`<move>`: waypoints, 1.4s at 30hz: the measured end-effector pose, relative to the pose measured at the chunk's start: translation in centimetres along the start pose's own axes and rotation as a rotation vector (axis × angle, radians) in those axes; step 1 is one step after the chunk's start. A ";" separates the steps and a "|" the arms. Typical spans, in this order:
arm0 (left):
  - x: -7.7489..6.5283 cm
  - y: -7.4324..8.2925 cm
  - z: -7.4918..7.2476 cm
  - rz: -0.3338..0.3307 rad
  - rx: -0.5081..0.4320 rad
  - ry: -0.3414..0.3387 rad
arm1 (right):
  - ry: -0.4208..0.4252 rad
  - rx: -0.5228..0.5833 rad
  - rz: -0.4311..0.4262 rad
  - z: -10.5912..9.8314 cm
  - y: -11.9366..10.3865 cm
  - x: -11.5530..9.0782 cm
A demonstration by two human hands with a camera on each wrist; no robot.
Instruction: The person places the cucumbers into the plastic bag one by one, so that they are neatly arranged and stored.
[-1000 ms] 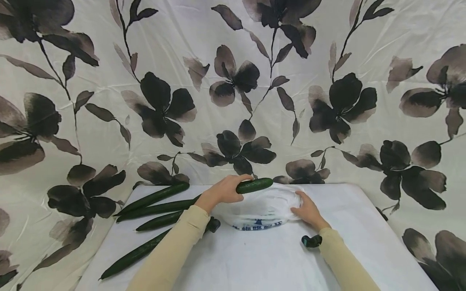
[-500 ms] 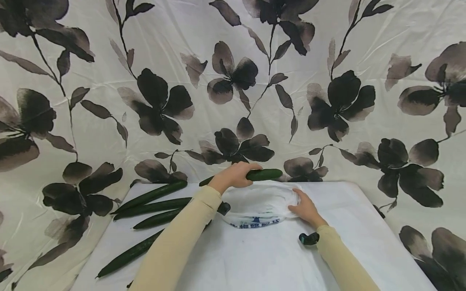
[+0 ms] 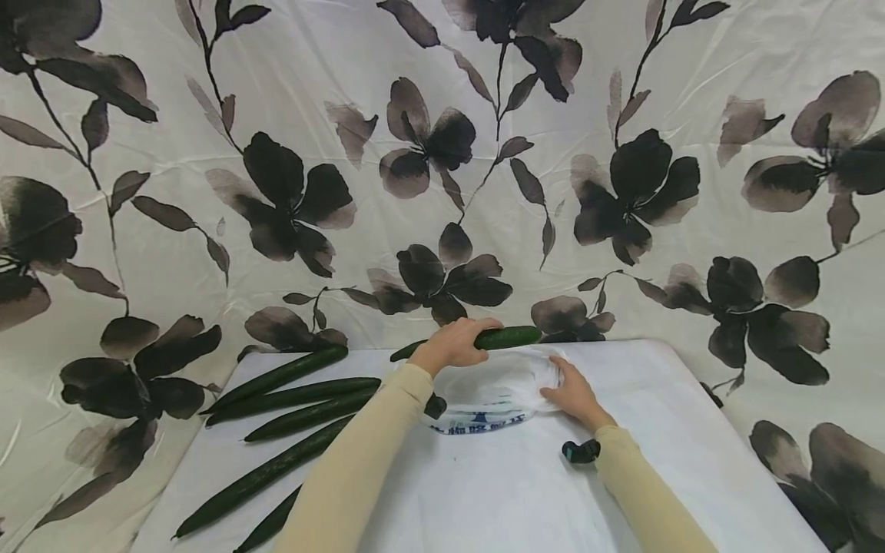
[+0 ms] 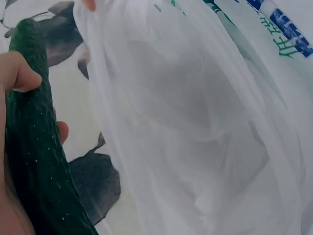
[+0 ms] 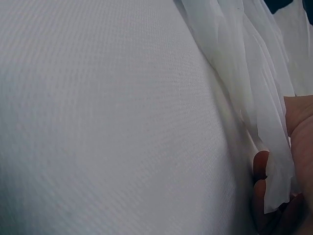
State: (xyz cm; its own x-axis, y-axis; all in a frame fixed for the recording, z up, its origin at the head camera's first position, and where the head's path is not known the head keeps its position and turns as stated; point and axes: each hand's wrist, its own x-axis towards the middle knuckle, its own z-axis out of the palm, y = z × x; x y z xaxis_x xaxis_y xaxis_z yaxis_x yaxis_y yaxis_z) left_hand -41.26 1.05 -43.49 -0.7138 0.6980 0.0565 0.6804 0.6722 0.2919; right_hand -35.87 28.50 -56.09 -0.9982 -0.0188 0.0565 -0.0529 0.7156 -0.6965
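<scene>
My left hand (image 3: 452, 346) grips a dark green cucumber (image 3: 515, 336) around its middle, above the far edge of the table. In the left wrist view the thumb presses on the cucumber (image 4: 39, 147), which stands beside the mouth of a white plastic bag (image 4: 161, 98). The bag (image 3: 498, 388) lies on the table with blue print along its near side, and its mouth is spread. My right hand (image 3: 577, 395) pinches the bag's right edge; the right wrist view shows fingers (image 5: 260, 166) curled on the thin plastic.
Several cucumbers (image 3: 259, 476) lie on the left of the white-covered table (image 3: 484, 499), partly behind the left sleeve (image 3: 366, 461). A floral curtain (image 3: 442, 192) hangs right behind the table. Dark wrist cameras (image 3: 581, 452) sit by both wrists.
My left hand has carried the cucumber right and farther back, up to the far side of the bag. The right hand keeps its hold on the bag's edge. The head view has shifted slightly.
</scene>
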 end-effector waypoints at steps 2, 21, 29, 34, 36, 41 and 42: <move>0.3 -0.2 0.4 0.003 -0.021 0.011 | 0.007 -0.003 -0.012 -0.1 0.0 0.1; 0.8 -0.3 4.9 -0.011 -0.002 0.003 | 0.026 0.005 0.002 0.3 0.1 -0.3; 1.1 -0.7 6.2 -0.030 0.006 0.005 | 0.020 -0.005 0.010 0.4 -0.2 -0.5; 1.6 -0.2 6.8 -0.037 0.002 -0.006 | 0.028 0.000 0.014 0.2 -0.2 -0.3; 1.8 0.0 7.1 -0.042 0.005 -0.011 | 0.024 -0.007 0.022 0.2 -0.1 -0.3; 2.2 0.1 7.8 -0.062 0.008 -0.009 | 0.015 -0.011 0.037 0.3 -0.1 -0.2; 2.1 0.1 7.9 -0.066 0.004 -0.006 | 0.015 -0.011 0.037 0.3 -0.1 -0.2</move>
State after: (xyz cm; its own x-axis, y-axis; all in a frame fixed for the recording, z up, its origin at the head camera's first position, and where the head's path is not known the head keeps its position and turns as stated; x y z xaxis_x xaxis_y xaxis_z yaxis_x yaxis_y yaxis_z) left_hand -41.43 4.56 -50.93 -0.7560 0.6538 0.0319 0.6328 0.7176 0.2910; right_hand -35.70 28.22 -56.21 -0.9990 0.0188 0.0417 -0.0152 0.7235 -0.6901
